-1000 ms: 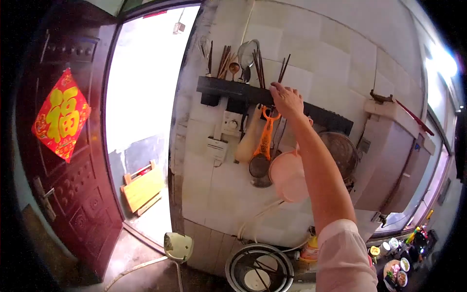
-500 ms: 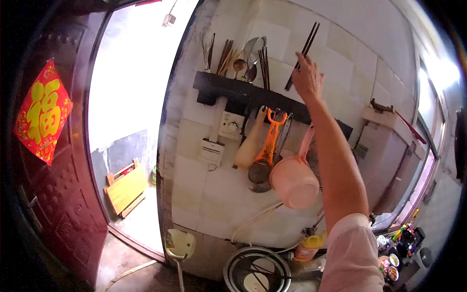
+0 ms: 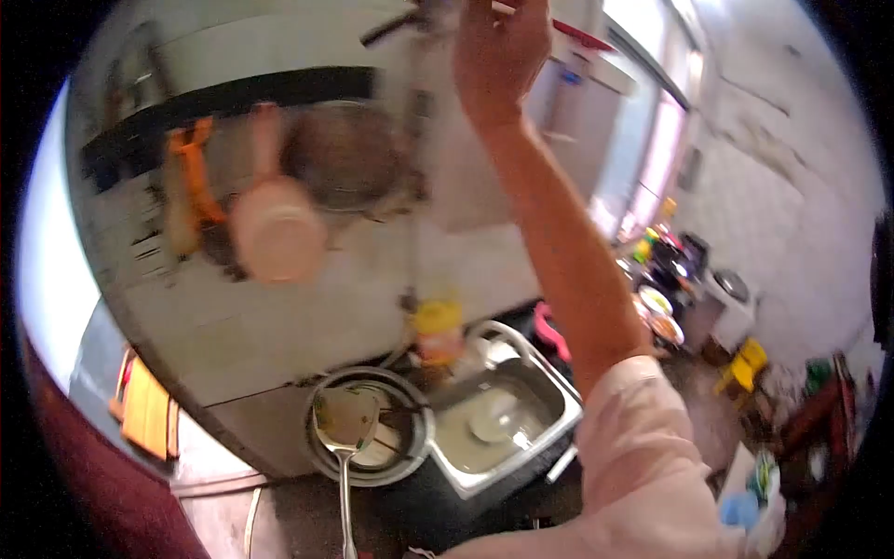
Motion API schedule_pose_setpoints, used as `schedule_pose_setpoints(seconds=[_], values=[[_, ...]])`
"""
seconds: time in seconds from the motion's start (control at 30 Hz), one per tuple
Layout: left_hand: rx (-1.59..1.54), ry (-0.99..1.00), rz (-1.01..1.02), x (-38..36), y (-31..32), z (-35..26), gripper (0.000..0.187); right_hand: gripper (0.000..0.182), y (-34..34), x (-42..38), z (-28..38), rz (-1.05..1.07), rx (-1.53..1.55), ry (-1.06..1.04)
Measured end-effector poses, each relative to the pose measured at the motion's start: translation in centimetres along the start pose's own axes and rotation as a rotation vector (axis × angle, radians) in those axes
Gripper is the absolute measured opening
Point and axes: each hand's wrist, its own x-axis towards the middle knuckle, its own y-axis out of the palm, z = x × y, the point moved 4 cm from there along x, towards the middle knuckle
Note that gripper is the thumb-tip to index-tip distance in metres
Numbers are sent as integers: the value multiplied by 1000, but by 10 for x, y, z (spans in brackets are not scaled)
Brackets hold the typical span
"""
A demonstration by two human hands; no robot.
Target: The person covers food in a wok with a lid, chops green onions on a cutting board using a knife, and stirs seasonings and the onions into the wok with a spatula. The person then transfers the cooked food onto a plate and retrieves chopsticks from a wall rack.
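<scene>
Your right hand (image 3: 498,51), fingers closed on the dark chopsticks (image 3: 396,23), has lifted them clear of the black rack (image 3: 223,98) since before, view swung right toward the sink (image 3: 549,373); left hand unseen.

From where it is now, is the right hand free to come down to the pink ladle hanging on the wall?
Probably yes. The right hand is raised above and to the right of the pink ladle, nothing shows between them, though its grip seems to hold dark chopsticks, which are blurred.

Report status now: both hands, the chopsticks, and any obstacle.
Right hand raised high, gripping dark chopsticks, view blurred. Left hand not in view. Pink ladle hangs on the wall rack, apart from the hand.
</scene>
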Motion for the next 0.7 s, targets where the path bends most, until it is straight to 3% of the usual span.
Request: schedule_pose_setpoints(seconds=[0.07, 0.1, 0.2, 0.27, 0.3, 0.4, 0.43, 0.53, 0.7], values=[[96, 328, 127, -5, 53, 1, 27, 15, -94, -16, -37, -148, 219, 103], [-65, -288, 267, 15, 68, 17, 35, 17, -145, -30, -37, -151, 157, 239], [-409, -130, 134, -28, 193, -27, 40, 28, -311, -69, -15, -146, 44, 626], [-159, -269, 669, 32, 211, 31, 41, 31, -435, -98, -22, -197, -102, 855], [-124, -287, 680, 34, 248, 41, 41, 30, -501, -103, -11, -208, -355, 738], [-48, -438, 734, 41, 348, 54, 38, 24, -680, -120, 19, -274, -650, 838], [-63, -449, 814, 45, 383, 54, 38, 16, -736, -129, 35, -417, -677, 995], [-73, -375, 955, 52, 483, 63, 47, 12, -834, -151, 76, -496, -602, 1059], [-227, -539, 964, 69, 620, 70, 43, 15, -907, -191, 80, -557, -346, 1313]])
